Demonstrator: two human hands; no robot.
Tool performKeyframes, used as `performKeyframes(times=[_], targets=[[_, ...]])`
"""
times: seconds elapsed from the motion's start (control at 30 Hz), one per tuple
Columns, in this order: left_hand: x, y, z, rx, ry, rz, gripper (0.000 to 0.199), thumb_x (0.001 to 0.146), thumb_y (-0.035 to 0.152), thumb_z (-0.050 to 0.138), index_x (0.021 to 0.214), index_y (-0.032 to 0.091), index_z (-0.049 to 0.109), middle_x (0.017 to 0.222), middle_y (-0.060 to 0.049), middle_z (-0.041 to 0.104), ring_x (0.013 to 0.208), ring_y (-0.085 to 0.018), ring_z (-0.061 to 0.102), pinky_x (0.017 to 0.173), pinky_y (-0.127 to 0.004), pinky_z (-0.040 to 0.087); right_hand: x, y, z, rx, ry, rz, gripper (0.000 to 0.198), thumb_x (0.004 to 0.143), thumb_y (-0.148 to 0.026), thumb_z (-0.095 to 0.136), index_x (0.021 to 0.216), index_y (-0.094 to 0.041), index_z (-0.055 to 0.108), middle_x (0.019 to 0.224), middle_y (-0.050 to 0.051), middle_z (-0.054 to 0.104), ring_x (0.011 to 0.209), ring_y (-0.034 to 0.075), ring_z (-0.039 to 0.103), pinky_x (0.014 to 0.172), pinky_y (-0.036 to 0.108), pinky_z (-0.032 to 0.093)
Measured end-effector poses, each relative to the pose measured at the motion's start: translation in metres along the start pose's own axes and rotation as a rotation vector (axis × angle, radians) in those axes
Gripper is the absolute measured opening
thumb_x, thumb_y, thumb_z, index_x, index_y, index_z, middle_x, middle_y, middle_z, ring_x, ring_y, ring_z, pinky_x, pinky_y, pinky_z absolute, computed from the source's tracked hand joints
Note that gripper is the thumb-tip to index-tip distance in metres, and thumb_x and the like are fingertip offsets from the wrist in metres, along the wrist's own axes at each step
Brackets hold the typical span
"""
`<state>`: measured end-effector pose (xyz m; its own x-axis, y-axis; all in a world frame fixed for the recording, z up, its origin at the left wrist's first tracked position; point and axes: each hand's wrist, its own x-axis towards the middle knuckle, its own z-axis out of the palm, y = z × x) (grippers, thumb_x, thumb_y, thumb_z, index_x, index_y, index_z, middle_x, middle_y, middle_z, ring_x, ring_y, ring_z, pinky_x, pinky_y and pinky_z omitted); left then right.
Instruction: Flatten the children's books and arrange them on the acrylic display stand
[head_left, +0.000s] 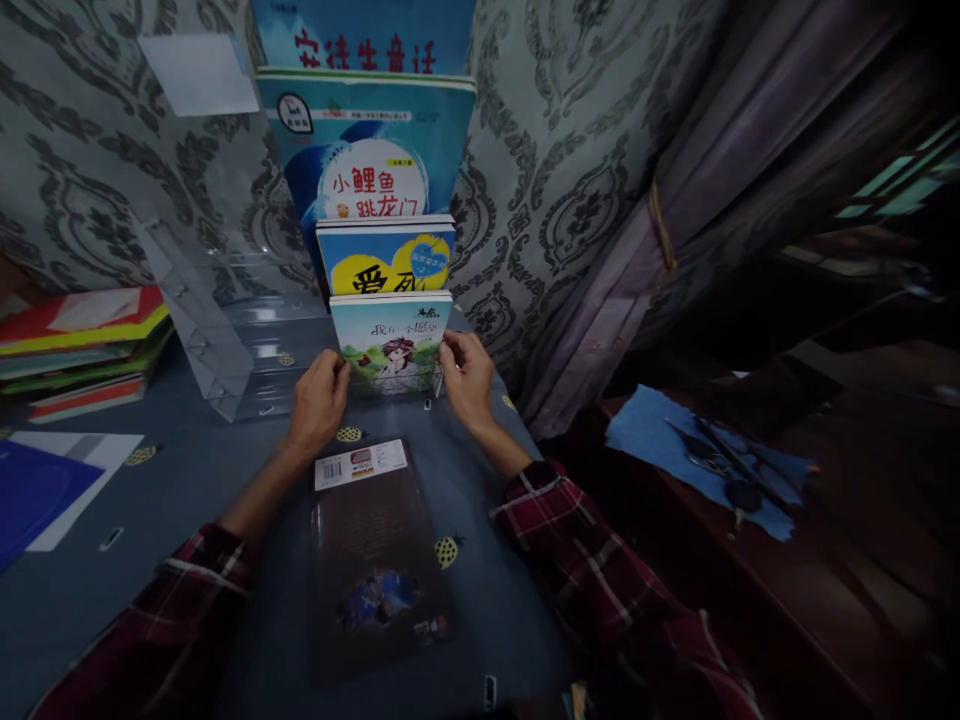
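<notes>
I get a dim feed, nearly black toward the right. Soft glints show on the clear rack (216, 365); the far right looks blurred.

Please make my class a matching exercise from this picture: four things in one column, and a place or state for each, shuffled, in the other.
Column one
1. Dark book
2. Front standing book
3. Curtain
4. Blue cloth

Column two
A. Gathered by a tie
B. Between the left hand and the right hand
C. Under small dark objects
D. Lying flat, barcode showing

Pairs: 1-D, 2-B, 3-A, 4-C
</notes>
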<state>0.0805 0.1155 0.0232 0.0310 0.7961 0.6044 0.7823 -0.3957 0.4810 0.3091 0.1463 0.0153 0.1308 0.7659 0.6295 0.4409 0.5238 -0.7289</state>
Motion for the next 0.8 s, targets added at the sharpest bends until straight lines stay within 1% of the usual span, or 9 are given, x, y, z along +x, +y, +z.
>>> performKeyframes(times=[0.2, 0.4, 0.53, 0.6, 0.67, 0.7, 0.73, 0.77, 0.8], targets=[[-0.004, -0.004, -0.007, 0.034, -0.062, 0.031, 0.018, 0.099, 0.028, 0.042, 0.082, 0.023, 0.048, 0.08, -0.003, 0.057, 0.076, -0.019, 0.054, 0.072, -0.031, 0.042, -0.006, 0.006, -0.004, 0.068, -0.015, 0.034, 0.024, 0.096, -0.033, 0.053, 0.11, -0.02, 0.067, 0.102, 0.008, 0.068, 0.091, 0.022, 0.065, 0.079, 0.037, 0.056], [-0.016, -0.007, -0.021, 0.101, -0.102, 0.12, 0.017, 0.1, 0.027, 0.04, 0.091, 0.022, 0.054, 0.093, -0.008, 0.061, 0.093, -0.024, 0.057, 0.084, -0.035, 0.046, -0.016, 0.003, -0.008, 0.122, -0.026, 0.05, 0.022, 0.095, -0.031, 0.054, 0.109, -0.02, 0.066, 0.104, 0.009, 0.07, 0.091, 0.022, 0.067, 0.081, 0.041, 0.057], [-0.04, -0.009, -0.04, 0.19, -0.152, 0.173, 0.019, 0.101, 0.026, 0.04, 0.094, 0.021, 0.057, 0.096, -0.008, 0.061, 0.093, -0.025, 0.055, 0.086, -0.039, 0.046, -0.019, -0.002, -0.014, 0.155, -0.036, 0.071, 0.023, 0.093, -0.031, 0.055, 0.111, -0.02, 0.065, 0.101, 0.008, 0.07, 0.086, 0.022, 0.067, 0.079, 0.04, 0.057], [-0.058, -0.011, -0.05, 0.222, -0.216, 0.193, 0.02, 0.102, 0.027, 0.04, 0.093, 0.021, 0.058, 0.094, -0.008, 0.062, 0.091, -0.025, 0.055, 0.086, -0.039, 0.047, -0.024, -0.006, -0.017, 0.166, -0.024, 0.092, 0.024, 0.092, -0.03, 0.056, 0.113, -0.02, 0.063, 0.098, 0.007, 0.069, 0.085, 0.022, 0.067, 0.076, 0.038, 0.056], [-0.079, -0.014, -0.059, 0.229, -0.289, 0.21, 0.024, 0.103, 0.028, 0.039, 0.092, 0.021, 0.059, 0.093, -0.008, 0.062, 0.089, -0.024, 0.056, 0.085, -0.04, 0.048, -0.036, -0.012, -0.017, 0.172, -0.016, 0.129, 0.022, 0.093, -0.029, 0.054, 0.111, -0.02, 0.062, 0.093, 0.006, 0.068, 0.08, 0.021, 0.067, 0.072, 0.036, 0.055], [-0.089, -0.016, -0.063, 0.226, -0.321, 0.214, 0.025, 0.104, 0.029, 0.039, 0.092, 0.021, 0.06, 0.093, -0.008, 0.063, 0.088, -0.024, 0.057, 0.084, -0.04, 0.049, -0.045, -0.017, -0.017, 0.171, -0.035, 0.142, 0.02, 0.094, -0.029, 0.053, 0.109, -0.02, 0.062, 0.091, 0.005, 0.067, 0.078, 0.02, 0.066, 0.07, 0.035, 0.055], [-0.099, -0.017, -0.067, 0.219, -0.345, 0.212, 0.026, 0.104, 0.03, 0.039, 0.094, 0.021, 0.062, 0.093, -0.008, 0.064, 0.087, -0.024, 0.058, 0.083, -0.039, 0.05, -0.056, -0.024, -0.015, 0.159, -0.082, 0.142, 0.019, 0.095, -0.029, 0.051, 0.106, -0.02, 0.063, 0.09, 0.005, 0.067, 0.076, 0.02, 0.066, 0.069, 0.035, 0.055], [-0.107, -0.019, -0.07, 0.211, -0.361, 0.206, 0.027, 0.104, 0.03, 0.039, 0.097, 0.021, 0.063, 0.095, -0.008, 0.065, 0.088, -0.024, 0.059, 0.083, -0.04, 0.05, -0.068, -0.031, -0.013, 0.134, -0.176, 0.113, 0.018, 0.096, -0.027, 0.05, 0.104, -0.02, 0.065, 0.09, 0.005, 0.068, 0.079, 0.02, 0.067, 0.071, 0.035, 0.056], [-0.115, -0.021, -0.072, 0.201, -0.368, 0.198, 0.027, 0.104, 0.03, 0.039, 0.102, 0.021, 0.064, 0.099, -0.009, 0.067, 0.09, -0.024, 0.06, 0.084, -0.04, 0.051, -0.08, -0.039, -0.009, 0.107, -0.301, 0.051, 0.018, 0.096, -0.024, 0.051, 0.103, -0.021, 0.067, 0.094, 0.005, 0.07, 0.085, 0.021, 0.068, 0.076, 0.037, 0.057]])
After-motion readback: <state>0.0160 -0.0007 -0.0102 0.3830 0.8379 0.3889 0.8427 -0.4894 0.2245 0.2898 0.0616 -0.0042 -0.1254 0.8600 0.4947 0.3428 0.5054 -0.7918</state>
